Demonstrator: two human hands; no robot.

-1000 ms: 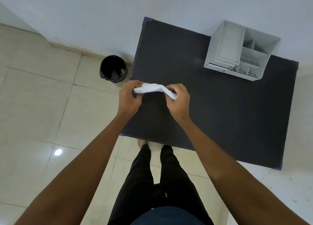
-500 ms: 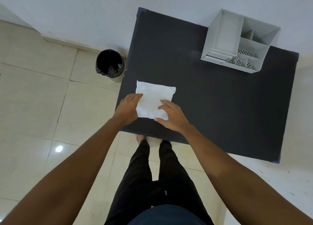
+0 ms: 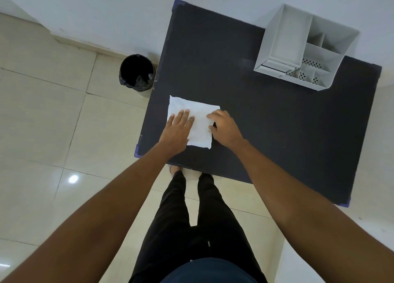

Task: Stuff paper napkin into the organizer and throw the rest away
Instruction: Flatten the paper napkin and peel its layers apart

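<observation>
A white paper napkin (image 3: 201,120) lies spread flat on the black table (image 3: 277,129), near its front left corner. My left hand (image 3: 177,131) rests palm down on the napkin's left half with the fingers stretched out. At the napkin's right edge my right hand (image 3: 225,127) has its fingers curled, and the thumb and fingertips pinch that edge. The grey organizer (image 3: 283,37) stands at the table's far right against the wall; it has one tall compartment and several smaller ones with perforated floors.
A small round bin (image 3: 136,73) lined with a black bag stands on the tiled floor beside the table's left edge, close to the wall. My legs in black trousers (image 3: 191,218) are at the table's front edge.
One second ago both hands held the napkin bunched above the table. It now lies flat; my left hand has slid onto it, and my right hand has moved to its right edge.
</observation>
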